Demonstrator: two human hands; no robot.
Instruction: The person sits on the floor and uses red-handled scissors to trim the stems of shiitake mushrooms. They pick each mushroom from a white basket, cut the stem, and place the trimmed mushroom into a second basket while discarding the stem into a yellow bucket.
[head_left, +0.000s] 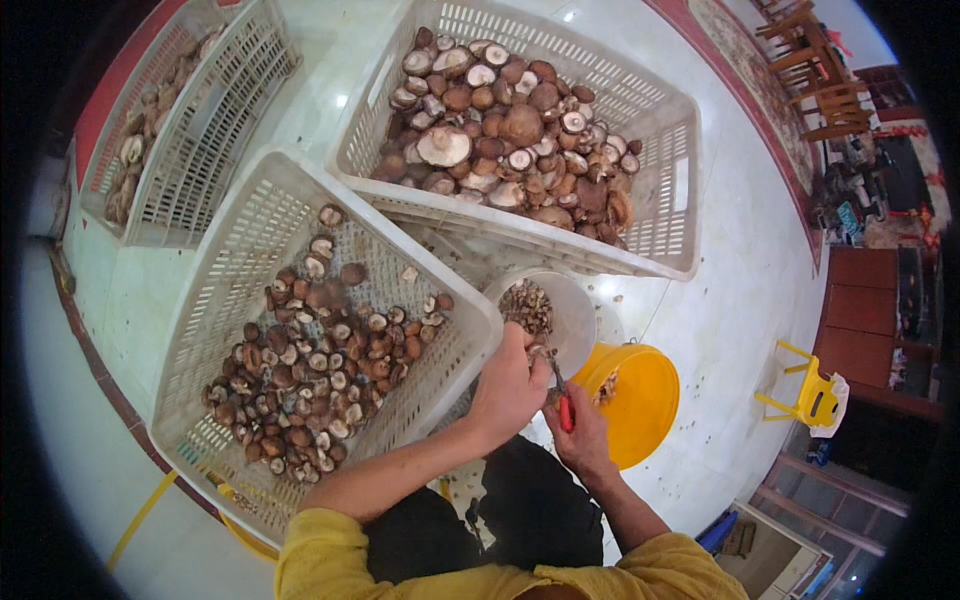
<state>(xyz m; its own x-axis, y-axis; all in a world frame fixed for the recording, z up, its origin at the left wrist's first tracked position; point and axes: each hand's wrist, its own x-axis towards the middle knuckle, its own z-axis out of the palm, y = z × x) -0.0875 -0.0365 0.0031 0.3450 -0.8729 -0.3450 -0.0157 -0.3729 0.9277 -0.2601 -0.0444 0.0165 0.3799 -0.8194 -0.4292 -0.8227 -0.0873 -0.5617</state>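
Note:
My left hand (511, 382) pinches a mushroom (537, 349) by its cap, over the rim of a whitish bucket (576, 319). My fingers partly hide that mushroom. In my right hand (583, 435) is a red-handled cutting tool (566, 414), its dark metal blade pointing up to the mushroom; whether it is scissors or a knife I cannot tell. Small brown cut pieces (527, 306), likely mushroom stems, lie inside the whitish bucket. Beside it, near my right hand, a yellow bucket (645, 405) leans and holds some pale pieces (606, 388).
Left of my arm sits a plastic crate (259, 184) with small mushrooms (322, 360). A second crate (660, 180) ahead holds larger mushrooms (517, 127). Another crate (214, 142) stands far left. A yellow stool (814, 394) is at the right; scraps dot the tiled floor (739, 300).

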